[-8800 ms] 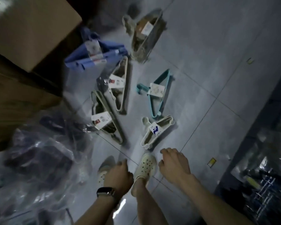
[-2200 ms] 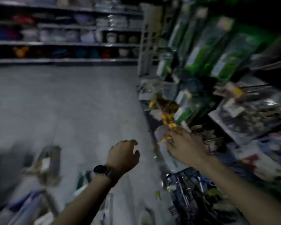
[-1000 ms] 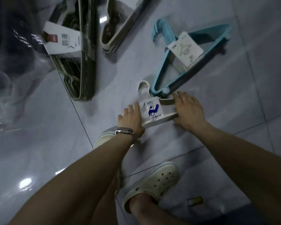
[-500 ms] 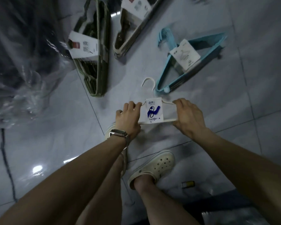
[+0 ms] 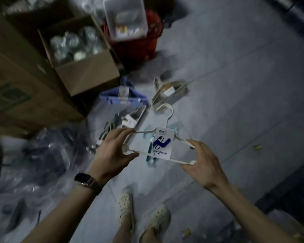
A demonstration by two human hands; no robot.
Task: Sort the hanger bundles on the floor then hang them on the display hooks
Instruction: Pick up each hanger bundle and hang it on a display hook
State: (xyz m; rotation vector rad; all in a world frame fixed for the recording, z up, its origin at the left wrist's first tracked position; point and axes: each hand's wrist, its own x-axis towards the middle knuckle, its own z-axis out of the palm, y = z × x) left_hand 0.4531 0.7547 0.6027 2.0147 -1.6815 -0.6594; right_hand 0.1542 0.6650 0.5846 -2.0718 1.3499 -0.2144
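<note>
A white hanger bundle (image 5: 162, 145) with a blue-and-white label is held up above the floor, hook pointing away from me. My left hand (image 5: 112, 152) grips its left end and my right hand (image 5: 203, 163) grips its right end. On the floor behind it lie a purple hanger bundle (image 5: 123, 98), a beige bundle (image 5: 170, 92) and a grey-green bundle (image 5: 128, 119). A teal bundle (image 5: 150, 159) shows partly behind the white one.
Cardboard boxes (image 5: 84, 67) stand at the left and back, one holding shiny wrapped items. A red basket (image 5: 135, 42) with a clear tub sits behind them. Clear plastic bags (image 5: 33, 163) cover the floor at the left. My feet in white clogs (image 5: 142, 213) are below.
Both hands have lifted the white hanger bundle off the floor and raised it. My view has tilted up, bringing the boxes and red basket into sight.
</note>
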